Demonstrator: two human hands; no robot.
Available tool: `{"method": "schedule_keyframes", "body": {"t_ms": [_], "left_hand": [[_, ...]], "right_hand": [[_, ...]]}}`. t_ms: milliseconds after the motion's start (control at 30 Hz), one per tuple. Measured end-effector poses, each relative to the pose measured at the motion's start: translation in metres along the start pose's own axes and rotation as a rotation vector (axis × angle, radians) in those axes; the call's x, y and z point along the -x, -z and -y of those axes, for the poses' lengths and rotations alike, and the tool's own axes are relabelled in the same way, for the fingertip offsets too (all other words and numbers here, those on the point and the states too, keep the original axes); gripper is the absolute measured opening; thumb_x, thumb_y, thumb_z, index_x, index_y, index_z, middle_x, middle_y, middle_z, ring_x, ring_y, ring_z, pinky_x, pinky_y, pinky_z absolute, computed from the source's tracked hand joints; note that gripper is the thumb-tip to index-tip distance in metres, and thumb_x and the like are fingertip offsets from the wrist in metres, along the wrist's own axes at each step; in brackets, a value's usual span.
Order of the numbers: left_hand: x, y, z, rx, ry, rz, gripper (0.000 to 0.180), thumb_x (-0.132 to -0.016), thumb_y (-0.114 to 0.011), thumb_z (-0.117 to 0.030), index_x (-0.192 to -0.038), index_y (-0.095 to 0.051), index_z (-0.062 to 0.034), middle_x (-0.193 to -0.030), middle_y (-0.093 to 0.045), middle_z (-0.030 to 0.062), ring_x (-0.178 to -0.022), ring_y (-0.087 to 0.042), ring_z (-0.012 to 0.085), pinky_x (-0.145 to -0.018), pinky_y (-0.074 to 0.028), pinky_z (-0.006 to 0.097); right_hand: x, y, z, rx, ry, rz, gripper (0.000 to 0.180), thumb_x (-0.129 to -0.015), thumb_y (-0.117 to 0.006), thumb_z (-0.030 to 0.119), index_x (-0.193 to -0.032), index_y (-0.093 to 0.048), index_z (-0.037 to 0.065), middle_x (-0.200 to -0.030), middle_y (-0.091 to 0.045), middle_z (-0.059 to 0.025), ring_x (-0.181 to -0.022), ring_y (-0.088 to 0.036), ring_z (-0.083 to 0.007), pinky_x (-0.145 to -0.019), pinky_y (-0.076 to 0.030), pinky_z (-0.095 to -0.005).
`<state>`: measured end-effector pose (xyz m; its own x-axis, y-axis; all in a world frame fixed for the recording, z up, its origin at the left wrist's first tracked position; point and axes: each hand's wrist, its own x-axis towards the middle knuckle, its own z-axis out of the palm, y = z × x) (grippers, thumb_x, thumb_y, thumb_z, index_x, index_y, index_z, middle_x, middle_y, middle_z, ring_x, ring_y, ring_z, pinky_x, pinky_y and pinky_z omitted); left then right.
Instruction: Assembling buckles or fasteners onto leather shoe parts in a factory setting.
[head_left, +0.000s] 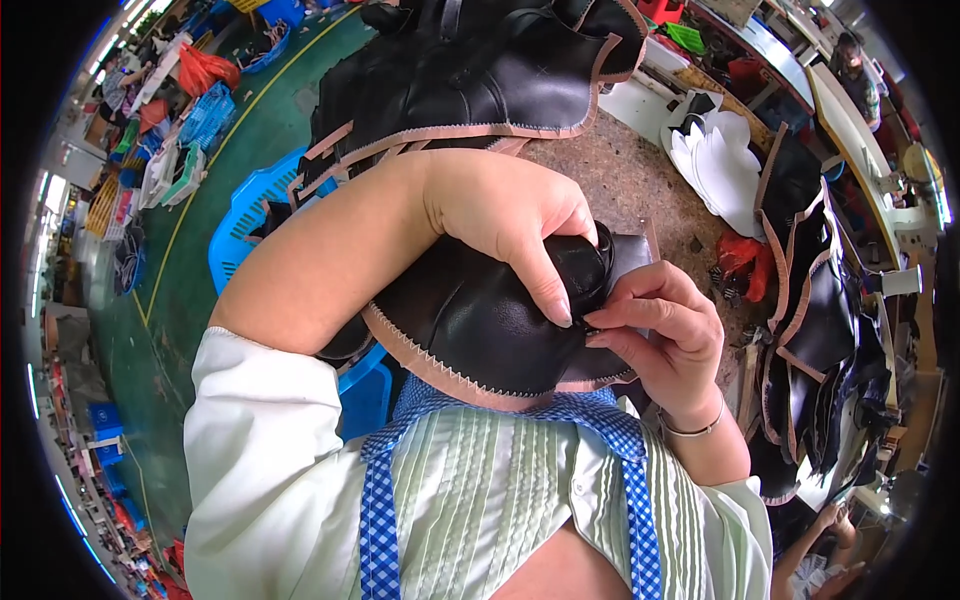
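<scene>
A black leather piece (pixel 470 340) with a tan, zigzag-stitched border lies bunched in front of my chest. My left hand (pixel 510 215) reaches across its top, thumb pressed on the leather and fingers curled behind a fold, gripping it. From the other side my right hand (pixel 665 330) comes in with thumb and fingertips pinched together at the fold, close to the left thumb. Whatever sits between those right fingertips is too small to make out. The left fingers behind the fold are mostly hidden.
A pile of similar black leather pieces (pixel 470 80) rests on the brown worktop (pixel 610 165). White petal-shaped pieces (pixel 715 160) and a red bag (pixel 745 262) lie to the right, beside hanging leather pieces (pixel 815 320). A blue plastic basket (pixel 240 215) stands at left. Other people are farther off.
</scene>
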<state>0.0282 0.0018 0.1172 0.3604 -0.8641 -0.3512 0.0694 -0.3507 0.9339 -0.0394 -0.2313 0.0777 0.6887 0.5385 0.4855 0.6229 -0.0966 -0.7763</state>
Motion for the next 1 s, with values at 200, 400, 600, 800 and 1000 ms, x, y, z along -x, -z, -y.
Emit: {"method": "schedule_keyframes", "body": {"t_ms": [200, 400, 600, 800, 1000], "left_hand": [[0.003, -0.005, -0.005, -0.092, -0.001, -0.052, 0.029, -0.073, -0.084, -0.014, -0.091, -0.070, 0.0040, -0.079, -0.072, 0.0084, -0.069, -0.066, 0.0108, -0.064, -0.052, 0.026], [-0.003, -0.023, 0.005, -0.430, -0.156, -0.334, 0.023, -0.069, -0.078, -0.014, -0.080, -0.063, 0.0018, -0.070, -0.061, 0.0160, -0.059, -0.057, 0.0216, -0.057, -0.043, 0.033], [-0.002, -0.063, 0.006, -0.422, -0.449, -0.803, 0.031, -0.071, -0.085, -0.019, -0.088, -0.066, -0.0010, -0.075, -0.064, 0.0187, -0.066, -0.065, 0.0326, -0.060, -0.050, 0.035], [-0.003, -0.083, 0.020, -0.161, -0.517, -0.960, 0.030, -0.073, -0.086, -0.014, -0.095, -0.071, -0.0012, -0.077, -0.069, 0.0102, -0.065, -0.066, 0.0138, -0.061, -0.050, 0.027], [-0.002, -0.082, 0.020, -0.299, -0.528, -0.958, 0.028, -0.073, -0.086, -0.013, -0.094, -0.070, -0.0020, -0.075, -0.066, 0.0120, -0.062, -0.065, 0.0215, -0.058, -0.048, 0.029]], "right_hand": [[-0.005, -0.002, 0.006, 0.109, 0.052, 0.040, 0.024, -0.069, -0.080, -0.004, -0.091, -0.074, 0.004, -0.087, -0.061, -0.0065, -0.070, -0.063, -0.0186, -0.061, -0.052, -0.0287], [-0.001, -0.008, 0.010, 0.267, -0.081, -0.001, 0.019, -0.072, -0.076, -0.006, -0.088, -0.070, 0.002, -0.089, -0.061, -0.0089, -0.070, -0.066, -0.0232, -0.061, -0.053, -0.0331], [0.010, -0.017, 0.007, -0.077, -0.063, -0.479, 0.045, -0.074, -0.078, -0.011, -0.114, -0.059, -0.007, -0.091, -0.068, -0.0106, -0.077, -0.068, -0.0164, -0.067, -0.055, -0.0263], [0.012, -0.013, 0.007, -0.063, 0.058, -0.441, 0.038, -0.073, -0.077, -0.014, -0.104, -0.058, -0.005, -0.089, -0.071, -0.0146, -0.078, -0.069, -0.0206, -0.067, -0.055, -0.0281], [0.018, -0.014, 0.008, -0.043, 0.080, -0.439, 0.038, -0.072, -0.074, -0.018, -0.104, -0.057, -0.005, -0.089, -0.070, -0.0138, -0.082, -0.069, -0.0218, -0.071, -0.055, -0.0294]]}}
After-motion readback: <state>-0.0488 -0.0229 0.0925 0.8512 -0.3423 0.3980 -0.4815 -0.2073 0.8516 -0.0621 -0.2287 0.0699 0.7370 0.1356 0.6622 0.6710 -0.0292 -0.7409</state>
